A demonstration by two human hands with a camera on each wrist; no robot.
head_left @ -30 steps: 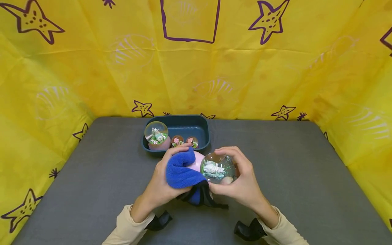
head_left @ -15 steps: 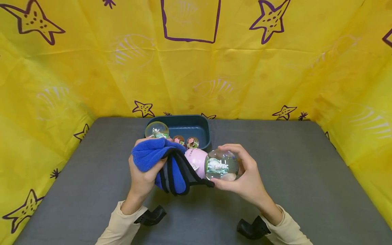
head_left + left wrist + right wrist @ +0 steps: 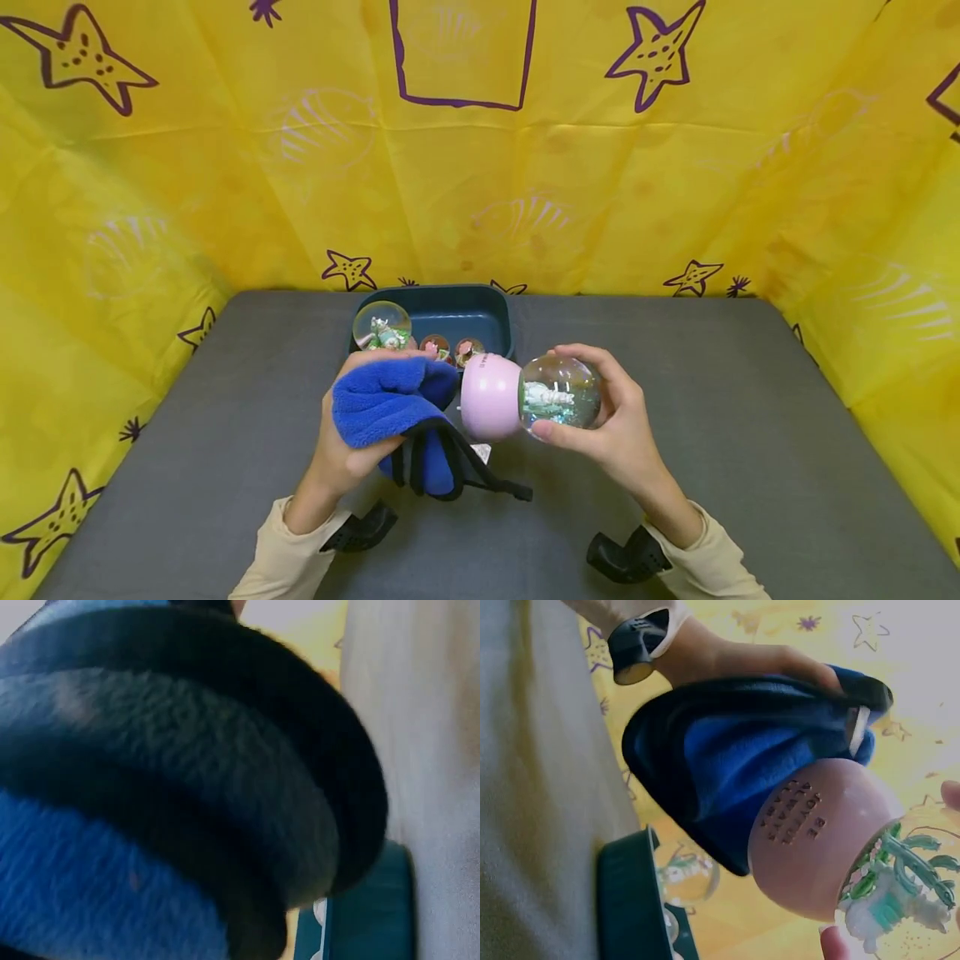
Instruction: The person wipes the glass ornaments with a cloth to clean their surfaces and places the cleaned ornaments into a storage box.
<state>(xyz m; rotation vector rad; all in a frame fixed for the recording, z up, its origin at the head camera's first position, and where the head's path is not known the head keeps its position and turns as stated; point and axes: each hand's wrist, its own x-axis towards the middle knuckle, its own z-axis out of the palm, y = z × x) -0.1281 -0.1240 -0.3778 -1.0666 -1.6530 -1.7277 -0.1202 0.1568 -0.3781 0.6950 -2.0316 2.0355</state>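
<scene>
My right hand grips a snow globe by its clear ball, so it lies sideways with the pink base toward the left. Inside the ball stands a white figure with green plants; raised lettering marks the base in the right wrist view. My left hand holds a blue cloth with black edging, bunched up beside the base. A white tag shows on the cloth. In the left wrist view the cloth's folds fill most of the picture and hide the fingers.
A dark teal tray stands behind the hands on the grey table. In it are another snow globe at the left and two small globes along the front. A yellow patterned cloth walls the table's back and sides.
The left hand has drawn the cloth leftward, off the pink base. The right hand has moved slightly right with the snow globe, and the base is now uncovered.
</scene>
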